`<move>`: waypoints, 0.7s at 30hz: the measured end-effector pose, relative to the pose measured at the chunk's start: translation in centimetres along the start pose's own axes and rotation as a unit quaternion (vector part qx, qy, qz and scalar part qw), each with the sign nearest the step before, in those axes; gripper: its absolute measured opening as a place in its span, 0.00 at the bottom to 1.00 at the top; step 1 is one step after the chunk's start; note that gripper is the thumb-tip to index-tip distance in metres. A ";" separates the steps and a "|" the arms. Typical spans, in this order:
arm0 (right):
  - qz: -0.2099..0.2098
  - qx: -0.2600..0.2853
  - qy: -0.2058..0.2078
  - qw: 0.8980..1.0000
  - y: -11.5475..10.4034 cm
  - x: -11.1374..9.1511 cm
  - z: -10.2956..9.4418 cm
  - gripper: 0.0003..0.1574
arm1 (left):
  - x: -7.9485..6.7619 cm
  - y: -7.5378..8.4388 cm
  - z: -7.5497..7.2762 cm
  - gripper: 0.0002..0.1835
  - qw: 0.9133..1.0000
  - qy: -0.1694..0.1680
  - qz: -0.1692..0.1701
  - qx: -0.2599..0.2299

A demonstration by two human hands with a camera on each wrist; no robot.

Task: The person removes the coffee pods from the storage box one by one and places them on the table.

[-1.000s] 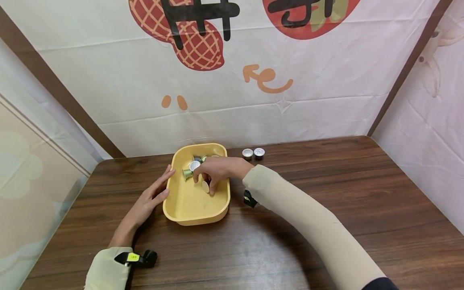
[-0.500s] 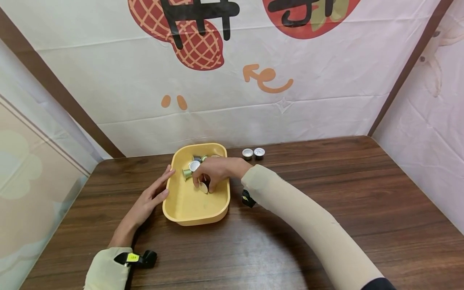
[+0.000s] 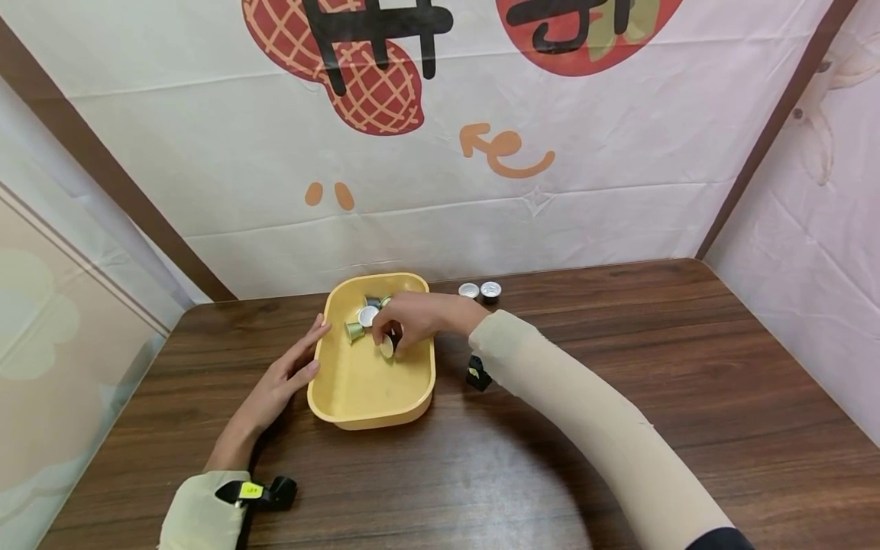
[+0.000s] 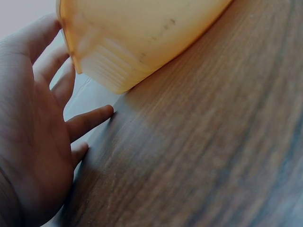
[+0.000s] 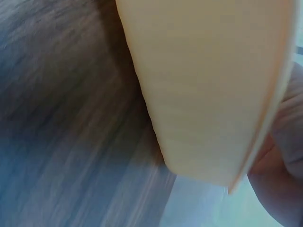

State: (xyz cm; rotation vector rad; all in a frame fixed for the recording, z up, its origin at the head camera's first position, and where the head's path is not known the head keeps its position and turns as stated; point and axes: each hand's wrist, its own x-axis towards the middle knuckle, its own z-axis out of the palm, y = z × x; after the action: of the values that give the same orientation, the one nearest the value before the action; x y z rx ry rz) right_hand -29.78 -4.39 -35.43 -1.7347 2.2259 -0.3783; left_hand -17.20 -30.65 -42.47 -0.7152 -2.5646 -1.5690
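Observation:
A yellow plastic bin (image 3: 367,389) stands on the table, with several coffee capsules in its far half. In the head view, my right hand (image 3: 415,315) reaches over the bin's right side and pinches a dark coffee capsule with a cream lid (image 3: 388,346), tilted on its side. Near it lie a green capsule (image 3: 354,331) and a silver-lidded capsule (image 3: 367,315); my right hand partly covers others. My left hand (image 3: 278,386) touches the bin's left rim with fairly straight fingers. In the left wrist view, the fingers of my left hand (image 4: 35,123) are spread beside the bin wall (image 4: 118,61).
Two silver-lidded capsules (image 3: 469,290) (image 3: 491,291) stand side by side on the wooden table (image 3: 653,367), right of the bin near the back edge. A printed white cloth (image 3: 412,229) hangs behind the table.
My right hand has closed its fingers on the cream-lidded capsule, then risen slightly toward the back with it. My left hand and the bin stay nearly in place.

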 end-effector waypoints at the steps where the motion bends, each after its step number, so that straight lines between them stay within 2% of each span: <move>1: 0.001 0.001 0.006 1.000 0.1 -0.3 -0.2 0.16 | 0.0 0.0 0.0 0.30 1.000 0.000 0.001 -0.001; 6: 0.004 0.048 0.047 0.998 0.8 -2.0 -0.8 0.17 | 0.1 0.0 0.1 0.29 1.000 -0.001 0.007 -0.005; 10: 0.012 0.100 0.092 0.991 1.5 -3.3 -1.2 0.18 | 0.0 0.1 0.0 0.30 1.000 -0.001 0.004 -0.004; 15: 0.013 0.146 0.150 0.978 2.5 -4.8 -1.6 0.18 | -0.1 0.2 0.1 0.30 1.000 -0.004 0.000 -0.011; 21: 0.003 0.213 0.202 0.956 3.8 -6.7 -2.0 0.19 | 0.0 0.2 0.1 0.29 1.000 -0.006 0.003 -0.013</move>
State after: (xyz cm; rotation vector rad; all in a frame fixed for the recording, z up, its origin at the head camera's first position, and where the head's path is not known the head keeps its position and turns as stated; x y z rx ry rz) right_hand -32.37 3.03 -34.59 -1.5140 2.1782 -1.2080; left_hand -17.12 -30.50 -42.33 -0.7350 -2.5532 -1.6044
